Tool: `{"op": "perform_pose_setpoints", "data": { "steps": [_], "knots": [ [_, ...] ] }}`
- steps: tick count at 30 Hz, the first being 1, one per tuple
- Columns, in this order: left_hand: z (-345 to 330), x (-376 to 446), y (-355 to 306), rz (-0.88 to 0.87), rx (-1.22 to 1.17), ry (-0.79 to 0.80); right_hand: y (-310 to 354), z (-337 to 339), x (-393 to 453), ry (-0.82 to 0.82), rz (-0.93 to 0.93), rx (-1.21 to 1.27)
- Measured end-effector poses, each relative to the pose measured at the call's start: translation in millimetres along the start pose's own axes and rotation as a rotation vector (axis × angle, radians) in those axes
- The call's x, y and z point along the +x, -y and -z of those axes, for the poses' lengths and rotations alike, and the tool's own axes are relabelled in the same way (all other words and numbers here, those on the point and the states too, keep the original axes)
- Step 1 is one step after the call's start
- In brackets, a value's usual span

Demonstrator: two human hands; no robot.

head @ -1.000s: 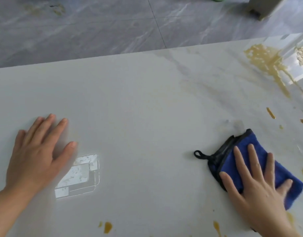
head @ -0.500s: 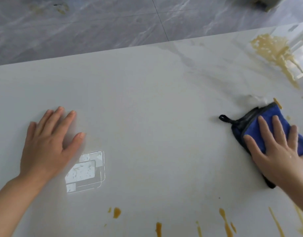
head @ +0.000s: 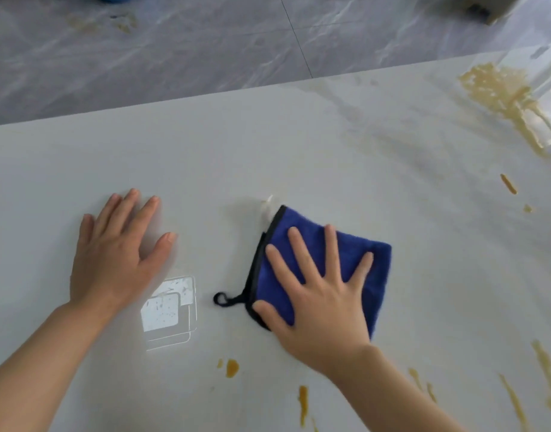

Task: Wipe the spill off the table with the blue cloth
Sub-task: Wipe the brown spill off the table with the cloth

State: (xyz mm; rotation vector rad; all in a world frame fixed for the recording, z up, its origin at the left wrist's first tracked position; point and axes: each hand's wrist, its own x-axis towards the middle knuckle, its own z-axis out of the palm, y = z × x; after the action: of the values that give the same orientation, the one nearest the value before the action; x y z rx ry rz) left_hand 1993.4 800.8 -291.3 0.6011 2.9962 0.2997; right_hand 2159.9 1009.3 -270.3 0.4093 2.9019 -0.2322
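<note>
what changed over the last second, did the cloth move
Yes. The right hand slid the blue cloth away toward the far-right spill, then back left across the table, ending near the left hand. Its black loop now trails toward the person. The right hand kept pressing flat on the cloth throughout; the left hand stayed flat on the table. The big spill and the near drips remain.

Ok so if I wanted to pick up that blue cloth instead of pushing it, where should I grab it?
Probably the black loop at the blue cloth's near left corner: it sticks out clear of the right hand pressing flat on top. Pinch it from the left, where the table is bare.
</note>
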Motion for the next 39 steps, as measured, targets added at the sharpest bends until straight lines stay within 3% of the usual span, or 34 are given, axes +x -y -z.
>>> {"op": "perform_pose_setpoints", "data": {
  "steps": [5, 8, 11, 17, 21, 26, 32, 37, 39],
  "knots": [
    [-1.5, 2.1, 1.9, -0.004, 0.01, 0.001, 49.4, -40.9, -70.7, -0.12, 0.32, -0.04],
    [-2.6, 2.8, 1.8, -0.02, 0.016, 0.001, 68.3, -54.8, -89.1, -0.217, 0.344, -0.068],
    [-4.4, 2.5, 3.9, -0.019, 0.024, -0.003, 76.2, -49.1, -78.5, -0.165, 0.324, -0.046],
    [-3.5, 2.4, 2.9, -0.016, 0.016, 0.021, 40.2, -19.2, -33.4, -0.103, 0.005, -0.046],
    [-2.6, 1.6, 2.8, -0.011, 0.006, 0.022, 5.7, -22.2, -72.0, -0.059, -0.173, -0.007],
    [-2.1, 2.5, 1.8, -0.01, 0.014, 0.02, 31.1, -42.6, -118.1, 0.026, -0.011, -0.024],
    [-2.9, 2.4, 2.1, -0.016, 0.003, 0.001, 12.7, -30.1, -78.3, -0.129, 0.063, -0.023],
    [-5.5, 2.7, 4.6, -0.03, -0.007, -0.024, -62.1, -13.9, -75.7, -0.008, -0.323, -0.041],
    [-7.9, 4.1, 7.0, -0.026, -0.011, -0.032, -73.0, -13.6, -96.9, 0.004, -0.387, 0.004]
  ]
}}
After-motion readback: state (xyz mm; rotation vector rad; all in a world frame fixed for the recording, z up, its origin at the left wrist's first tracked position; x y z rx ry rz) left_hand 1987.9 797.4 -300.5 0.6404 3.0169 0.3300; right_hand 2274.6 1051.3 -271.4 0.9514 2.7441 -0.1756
